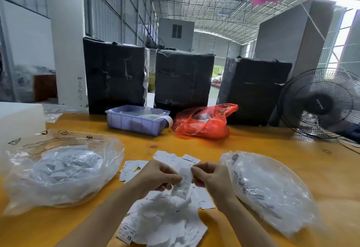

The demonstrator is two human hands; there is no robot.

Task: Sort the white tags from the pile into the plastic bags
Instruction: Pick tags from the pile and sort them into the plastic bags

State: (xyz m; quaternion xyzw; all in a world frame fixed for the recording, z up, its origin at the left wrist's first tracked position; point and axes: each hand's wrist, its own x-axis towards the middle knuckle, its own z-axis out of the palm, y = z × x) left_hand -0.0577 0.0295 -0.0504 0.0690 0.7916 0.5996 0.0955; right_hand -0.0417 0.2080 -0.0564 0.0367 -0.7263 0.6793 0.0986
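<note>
Over the pile of white tags, in the middle of the yellow table, two bare hands hold up one tag. The left hand pinches its left edge. The right hand pinches its top right corner. Both hands have their fingers curled around this tag, so neither hand is free.

The tag is a long strip. It hangs almost straight up and down, tipped a little, with its top by the right fingers and its bottom near the pile. Near the bottom it reads XL.

A clear plastic bag lies to the left of the pile, and it has many tags inside. Another clear plastic bag lies to the right of the pile. The left hand is nearer the left bag, and the right hand is nearer the right bag. I think the size mark decides which way the tag goes, but I cannot tell which bag takes XL.

Far behind the pile sit a blue tray and a red bag.
</note>
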